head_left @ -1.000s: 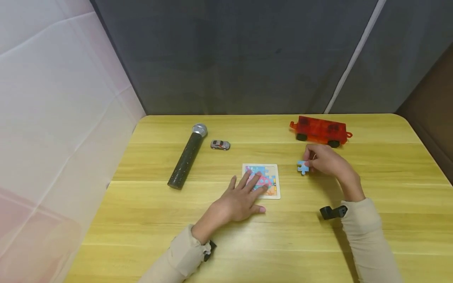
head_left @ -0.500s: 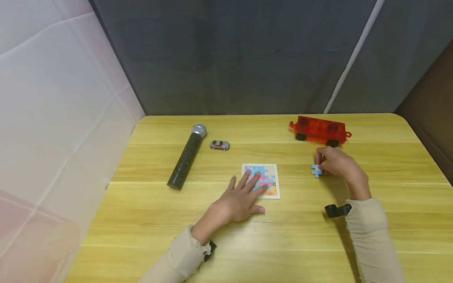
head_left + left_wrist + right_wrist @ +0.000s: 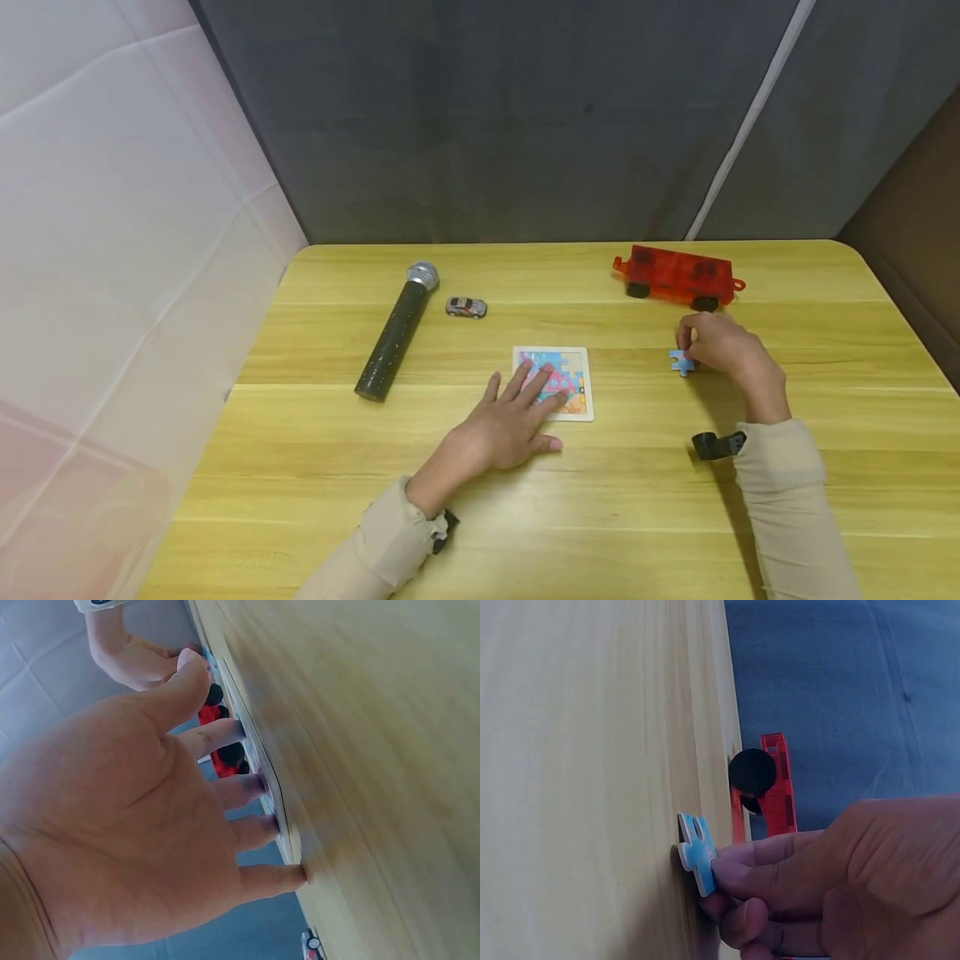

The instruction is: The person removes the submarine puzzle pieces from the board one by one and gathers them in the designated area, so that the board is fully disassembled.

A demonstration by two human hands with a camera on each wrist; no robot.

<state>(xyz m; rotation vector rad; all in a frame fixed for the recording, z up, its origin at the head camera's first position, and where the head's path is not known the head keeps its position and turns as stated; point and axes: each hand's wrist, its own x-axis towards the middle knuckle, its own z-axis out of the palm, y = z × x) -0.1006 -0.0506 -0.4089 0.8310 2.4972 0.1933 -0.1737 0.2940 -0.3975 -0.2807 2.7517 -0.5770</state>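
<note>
A small square jigsaw puzzle [image 3: 557,383] in a pale frame lies mid-table, its top right corner showing bare backing. My left hand [image 3: 506,425] rests on it with fingers spread and straight; in the left wrist view several fingertips [image 3: 259,825] touch the board and the little finger touches the wood beside it. To the right, my right hand [image 3: 731,354] pinches a light blue puzzle piece [image 3: 681,362] between thumb and fingers. The right wrist view shows that piece [image 3: 697,853] tilted, close to the tabletop. The fingers beneath it are partly hidden.
Behind my right hand stands a red see-through toy wagon [image 3: 678,275] with black wheels. A small silver toy car [image 3: 466,307] sits behind the puzzle, and a dark speckled microphone [image 3: 397,329] lies to its left. A grey curtain [image 3: 495,125] hangs beyond the table's back edge.
My right hand has moved to the right, away from the puzzle, with the blue piece still pinched. It slowed over the last half second. My left hand stays in place.
</note>
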